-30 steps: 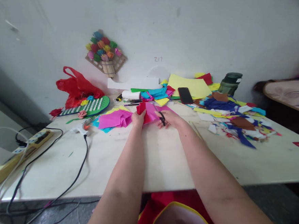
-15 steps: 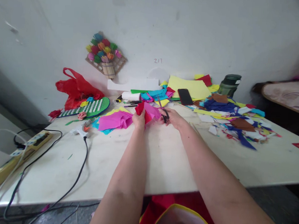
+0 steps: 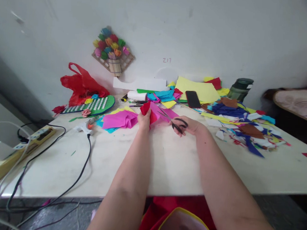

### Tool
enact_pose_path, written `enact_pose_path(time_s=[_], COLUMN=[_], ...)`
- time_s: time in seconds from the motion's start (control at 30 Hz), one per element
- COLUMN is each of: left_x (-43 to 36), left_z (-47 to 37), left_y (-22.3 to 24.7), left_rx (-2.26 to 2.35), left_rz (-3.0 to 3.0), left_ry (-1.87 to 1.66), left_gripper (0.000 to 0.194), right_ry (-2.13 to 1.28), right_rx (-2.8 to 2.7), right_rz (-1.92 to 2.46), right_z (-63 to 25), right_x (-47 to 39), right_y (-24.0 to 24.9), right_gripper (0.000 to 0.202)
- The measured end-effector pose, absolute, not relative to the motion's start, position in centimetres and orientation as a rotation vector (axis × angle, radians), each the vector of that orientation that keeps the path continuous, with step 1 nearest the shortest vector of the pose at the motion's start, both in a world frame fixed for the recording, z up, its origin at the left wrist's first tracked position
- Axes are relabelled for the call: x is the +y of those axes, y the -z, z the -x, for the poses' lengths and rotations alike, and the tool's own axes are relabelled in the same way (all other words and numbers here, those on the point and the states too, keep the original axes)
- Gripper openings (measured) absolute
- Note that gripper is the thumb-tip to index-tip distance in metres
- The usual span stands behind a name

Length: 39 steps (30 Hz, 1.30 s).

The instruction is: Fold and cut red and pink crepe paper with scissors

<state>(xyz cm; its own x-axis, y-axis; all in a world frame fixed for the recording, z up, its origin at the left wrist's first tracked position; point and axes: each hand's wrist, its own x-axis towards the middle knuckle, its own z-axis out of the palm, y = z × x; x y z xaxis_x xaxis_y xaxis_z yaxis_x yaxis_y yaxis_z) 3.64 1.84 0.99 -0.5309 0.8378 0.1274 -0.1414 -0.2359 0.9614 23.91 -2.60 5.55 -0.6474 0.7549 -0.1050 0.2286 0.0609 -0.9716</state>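
Note:
My left hand (image 3: 144, 120) is closed on a red sheet of paper (image 3: 152, 117) and a pink sheet (image 3: 157, 110) lying against it. In my right hand (image 3: 186, 126) is a pair of scissors (image 3: 179, 123) with black handles. Their blades point up and to the left, across the pink paper; whether they are cutting I cannot tell. Just left of my left hand lies a stack of pink sheets (image 3: 118, 120), over yellow and blue ones.
A green board with paper flowers (image 3: 98, 106) and a red plastic bag (image 3: 83, 85) are at the left. A glue gun (image 3: 85, 126) and power strip (image 3: 14, 154) trail cords. Behind are a phone (image 3: 192, 99) and yellow sheets (image 3: 197, 86); paper scraps (image 3: 252, 130) and a bottle (image 3: 241, 89) are right.
My right hand has turned and moved a little right and down, so the scissors now lean left over the pink paper. My left hand keeps its hold. The view has shifted slightly.

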Motion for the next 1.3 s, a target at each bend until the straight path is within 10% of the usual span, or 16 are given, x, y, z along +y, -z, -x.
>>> enact_pose_path(time_s=[1.3], left_x=[2.6], left_z=[-4.2], left_y=[-0.3], left_rx=[1.172], left_rz=[-0.632], left_ry=[-2.002], left_gripper=[0.035], right_ry=[-1.689], right_rx=[-1.858], right_rz=[1.107], right_z=[-20.1], right_x=[-2.6], right_y=[-4.3], right_gripper=[0.055])
